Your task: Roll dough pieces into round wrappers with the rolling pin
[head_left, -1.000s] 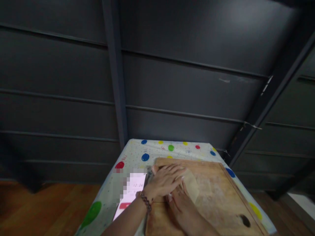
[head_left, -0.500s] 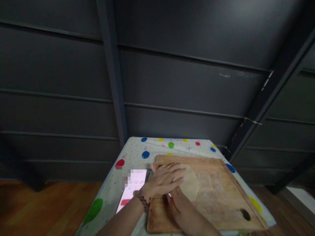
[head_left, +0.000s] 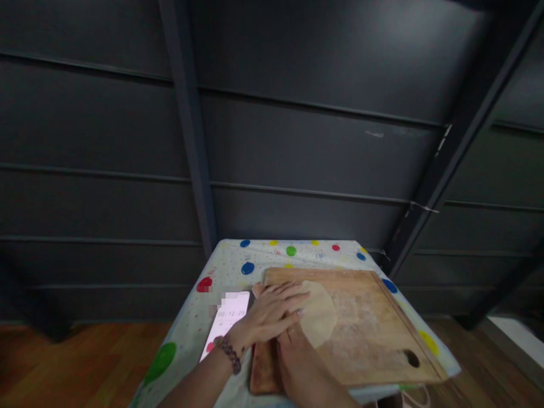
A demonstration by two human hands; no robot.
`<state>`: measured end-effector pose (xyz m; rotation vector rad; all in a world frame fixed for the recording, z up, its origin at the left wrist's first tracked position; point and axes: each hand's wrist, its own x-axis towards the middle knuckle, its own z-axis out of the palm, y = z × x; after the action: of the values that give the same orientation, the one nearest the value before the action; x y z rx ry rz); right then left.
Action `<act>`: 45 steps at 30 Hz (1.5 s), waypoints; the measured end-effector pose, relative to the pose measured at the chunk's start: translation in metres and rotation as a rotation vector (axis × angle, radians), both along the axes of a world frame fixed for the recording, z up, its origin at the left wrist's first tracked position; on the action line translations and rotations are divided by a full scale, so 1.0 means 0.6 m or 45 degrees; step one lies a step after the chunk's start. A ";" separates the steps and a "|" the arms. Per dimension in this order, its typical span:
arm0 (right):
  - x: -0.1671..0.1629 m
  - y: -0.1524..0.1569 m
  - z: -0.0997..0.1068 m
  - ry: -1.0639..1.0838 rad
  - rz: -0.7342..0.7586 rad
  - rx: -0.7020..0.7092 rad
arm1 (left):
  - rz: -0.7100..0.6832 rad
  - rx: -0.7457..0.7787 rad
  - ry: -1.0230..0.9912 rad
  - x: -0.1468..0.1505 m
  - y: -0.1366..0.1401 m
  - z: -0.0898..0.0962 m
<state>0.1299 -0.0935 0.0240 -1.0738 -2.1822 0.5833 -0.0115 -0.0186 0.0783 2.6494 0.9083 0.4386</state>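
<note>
Pale dough (head_left: pixel 319 317) — flat, smooth, roundish — lies on the wooden board (head_left: pixel 369 360).

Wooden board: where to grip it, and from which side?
Probably at the dark oval near the close right corner of the wooden board, coming from the right. The board lies flat, and the oval looks like a handle cutout, giving something to hook. The left hand and right hand are both over its left part.

Your view is dim; beyond the board (head_left: pixel 365 323) the wall (head_left: pixel 314 153) catches glare, and left of it the phone (head_left: pixel 232 310) glows.
</note>
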 end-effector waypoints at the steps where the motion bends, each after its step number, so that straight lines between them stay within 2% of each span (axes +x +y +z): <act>1: -0.001 0.000 -0.005 -0.006 0.010 -0.020 | -0.002 0.007 -0.007 -0.004 -0.001 -0.004; 5: -0.006 -0.003 -0.005 -0.005 0.038 -0.052 | 0.006 0.047 -0.034 -0.009 -0.005 -0.017; 8: -0.008 -0.010 0.016 0.057 0.060 -0.062 | 0.033 0.055 -0.037 0.000 -0.007 -0.015; 11: 0.007 -0.016 0.042 0.181 0.115 -0.158 | 0.085 0.043 -0.126 0.012 -0.006 0.003; 13: 0.034 -0.017 0.059 0.238 0.071 -0.249 | 0.151 0.094 -0.284 0.015 -0.006 0.023; 17: 0.114 -0.016 0.085 0.323 -0.193 -0.337 | 0.265 0.352 -0.700 0.004 -0.010 0.066; 19: 0.153 -0.015 0.092 0.340 -0.259 -0.333 | 0.338 0.394 -0.704 -0.005 -0.017 0.071; 22: 0.193 -0.015 0.086 0.319 -0.291 -0.346 | 0.406 0.330 -0.400 -0.013 -0.035 0.043; 25: 0.216 -0.014 0.065 0.259 -0.270 -0.327 | 0.293 0.233 -0.096 -0.012 -0.064 -0.016; 28: 0.230 -0.010 0.049 0.154 -0.222 -0.246 | 0.275 0.162 0.017 -0.006 -0.097 -0.073; 31: 0.238 -0.004 0.052 0.034 -0.144 -0.203 | 0.302 0.139 0.062 -0.003 -0.123 -0.100; 37: 0.239 0.007 0.069 -0.245 -0.023 -0.162 | 0.313 0.140 0.095 -0.013 -0.128 -0.093; 41: 0.246 0.014 0.055 -0.303 -0.080 -0.158 | 0.419 0.025 0.162 -0.014 -0.100 -0.083; 45: 0.263 0.019 0.037 -0.327 -0.153 -0.122 | 0.534 -0.101 0.150 0.006 -0.075 -0.067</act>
<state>0.2874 -0.0821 0.0464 -1.3871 -2.3046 0.5243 -0.0078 -0.0635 0.0383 2.4282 1.4947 0.3311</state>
